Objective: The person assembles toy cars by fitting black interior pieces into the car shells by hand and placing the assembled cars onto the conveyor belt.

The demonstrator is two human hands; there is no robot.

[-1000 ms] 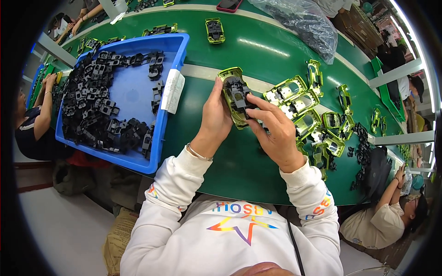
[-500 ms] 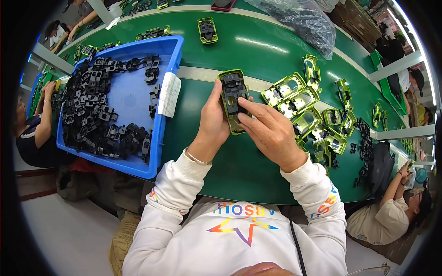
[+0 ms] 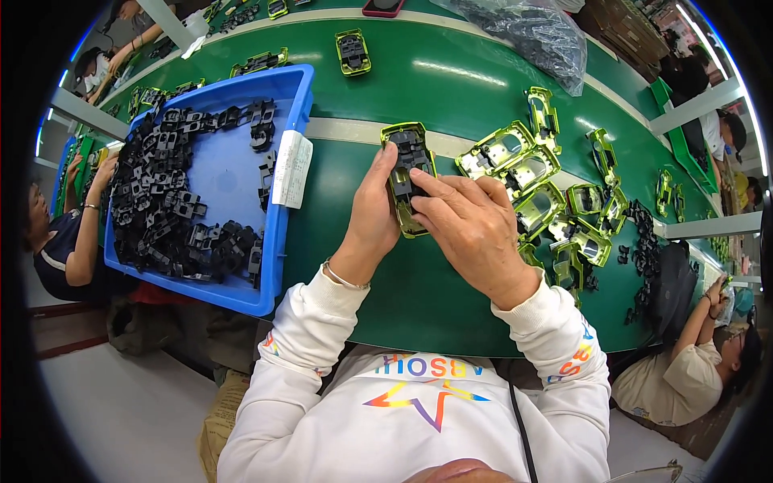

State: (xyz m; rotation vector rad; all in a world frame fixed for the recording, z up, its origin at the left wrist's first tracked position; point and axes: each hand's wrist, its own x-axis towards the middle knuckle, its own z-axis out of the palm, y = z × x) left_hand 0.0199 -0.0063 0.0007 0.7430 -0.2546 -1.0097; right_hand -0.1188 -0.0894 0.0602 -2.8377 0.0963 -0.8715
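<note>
My left hand point(image 3: 372, 208) is closed around a lime-green toy car shell point(image 3: 415, 230), its open underside facing up. A black plastic chassis piece point(image 3: 409, 149) lies inside the shell. The left thumb lies over the shell's left edge; the other left fingers are mostly hidden behind it. My right hand point(image 3: 475, 233) is closed, its fingertips pressed on the lower part of the black piece. To the right of that hand lie several lime-green car shells point(image 3: 538, 208) in a loose heap, with clear windows in some.
A blue tub point(image 3: 278, 266) of black chassis pieces point(image 3: 157, 177) stands at left, a paper label on its rim. Beyond my hands lies a green car with a black underside point(image 3: 353, 53). A clear bag of dark parts point(image 3: 539, 40) sits far right. Other people work at both sides.
My left thumb has slid inward over the shell's edge. The right fingertips have shifted slightly left and down on the black piece. The view has tilted a little.
</note>
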